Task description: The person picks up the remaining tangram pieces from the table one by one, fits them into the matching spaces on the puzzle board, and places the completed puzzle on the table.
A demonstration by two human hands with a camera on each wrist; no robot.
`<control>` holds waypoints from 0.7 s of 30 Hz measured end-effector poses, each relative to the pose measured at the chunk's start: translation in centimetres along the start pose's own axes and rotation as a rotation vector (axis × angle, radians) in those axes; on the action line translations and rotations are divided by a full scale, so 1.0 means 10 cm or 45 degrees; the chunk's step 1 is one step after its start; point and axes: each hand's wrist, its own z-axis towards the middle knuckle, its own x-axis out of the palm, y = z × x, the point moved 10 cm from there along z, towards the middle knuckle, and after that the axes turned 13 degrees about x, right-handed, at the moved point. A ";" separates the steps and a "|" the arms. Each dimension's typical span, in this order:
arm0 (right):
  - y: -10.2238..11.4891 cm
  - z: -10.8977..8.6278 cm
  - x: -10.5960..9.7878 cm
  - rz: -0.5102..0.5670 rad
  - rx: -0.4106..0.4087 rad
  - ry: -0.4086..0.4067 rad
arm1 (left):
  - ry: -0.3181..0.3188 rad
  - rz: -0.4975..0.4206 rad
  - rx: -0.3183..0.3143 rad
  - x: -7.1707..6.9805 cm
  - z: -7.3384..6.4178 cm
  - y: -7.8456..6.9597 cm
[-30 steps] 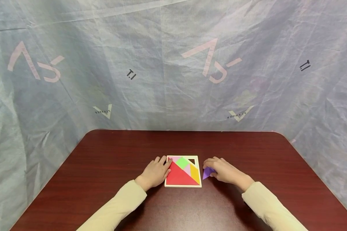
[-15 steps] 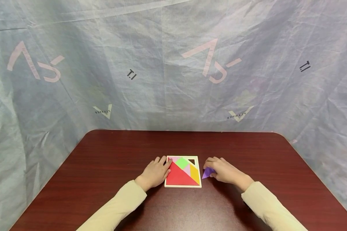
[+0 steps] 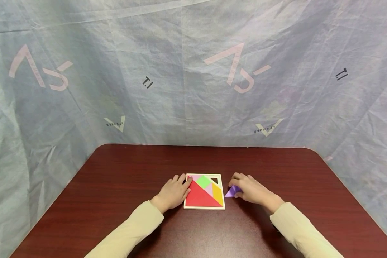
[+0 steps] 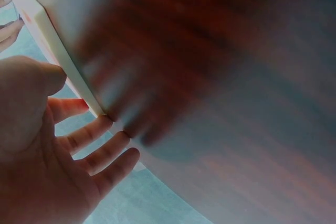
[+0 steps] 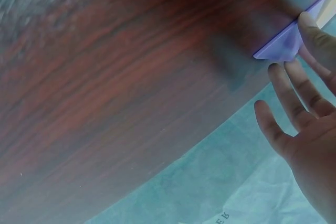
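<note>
A square tangram tray (image 3: 204, 208) with a cream frame lies on the table. In it sit a large red triangle (image 3: 196, 196), a green square (image 3: 204, 181), an orange parallelogram (image 3: 217, 195) and pink triangles (image 3: 208, 189). A dark triangular opening (image 3: 214, 180) shows at its far right corner. My left hand (image 3: 171, 191) rests on the tray's left side, fingers spread along the frame, index fingertip over the pieces. Just right of the tray, my right hand (image 3: 251, 189) pinches a purple triangle (image 3: 232, 191) between thumb and fingers, its pointed tip beside the frame's right edge.
The dark red wooden table (image 3: 142, 161) extends on all sides of the tray. A grey printed cloth (image 3: 180, 107) hangs behind and beside it.
My right hand has turned the purple triangle slightly, so its tip now points more to the left, close to the tray. My left hand and the tray have stayed in place.
</note>
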 end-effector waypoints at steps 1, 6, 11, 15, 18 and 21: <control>0.00 0.00 0.00 -0.004 0.003 -0.001 | 0.001 0.001 0.000 0.00 0.00 0.00; -0.01 0.00 0.00 -0.034 0.009 0.006 | 0.011 0.008 -0.003 0.00 0.00 0.00; -0.01 0.01 0.00 -0.067 -0.005 -0.001 | 0.012 0.010 -0.005 -0.01 0.00 0.01; -0.01 0.01 -0.02 -0.056 -0.009 -0.009 | 0.009 0.007 -0.008 -0.02 0.00 0.01; -0.01 0.02 -0.02 -0.046 0.000 -0.011 | 0.009 0.001 -0.009 -0.02 0.00 0.01; -0.02 0.03 -0.03 -0.049 0.008 -0.019 | 0.006 -0.008 -0.008 -0.02 0.00 0.01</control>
